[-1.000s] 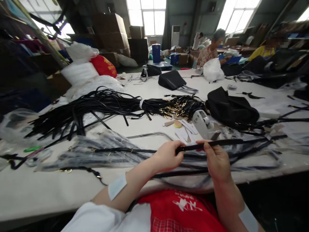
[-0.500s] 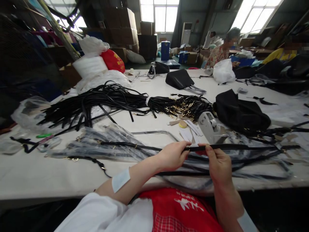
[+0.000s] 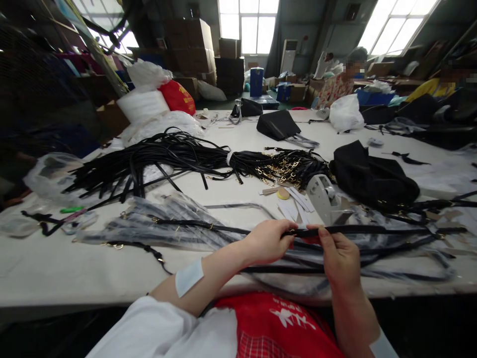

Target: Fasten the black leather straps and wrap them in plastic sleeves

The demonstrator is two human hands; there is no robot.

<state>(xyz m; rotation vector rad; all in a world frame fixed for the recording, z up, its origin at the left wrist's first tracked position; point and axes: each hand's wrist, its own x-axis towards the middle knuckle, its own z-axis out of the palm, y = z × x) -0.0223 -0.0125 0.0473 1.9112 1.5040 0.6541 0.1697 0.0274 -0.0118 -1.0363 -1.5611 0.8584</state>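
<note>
A long black strap [image 3: 231, 229] with gold-coloured metal fittings runs across in front of me, just above the table. My left hand [image 3: 269, 242] pinches it near a small fitting. A short way to the right, my right hand [image 3: 338, 253] grips the same strap between thumb and fingers. Under and behind both hands lie straps in clear plastic sleeves [image 3: 186, 219]. Another black strap end [image 3: 143, 247] with gold rings rests on the table to the left. My fingers partly hide the held section.
Beyond my hands stands a white tape dispenser [image 3: 322, 199] beside paper slips [image 3: 294, 204] and a yellow disc [image 3: 283, 193]. A large bundle of black straps [image 3: 179, 154] with gold clasps stretches behind. Black bags [image 3: 372, 174] lie at right. People sit at the far right.
The whole view has shifted slightly down and right. Both hands keep their hold on the strap, with only a slight movement of the fingers.
</note>
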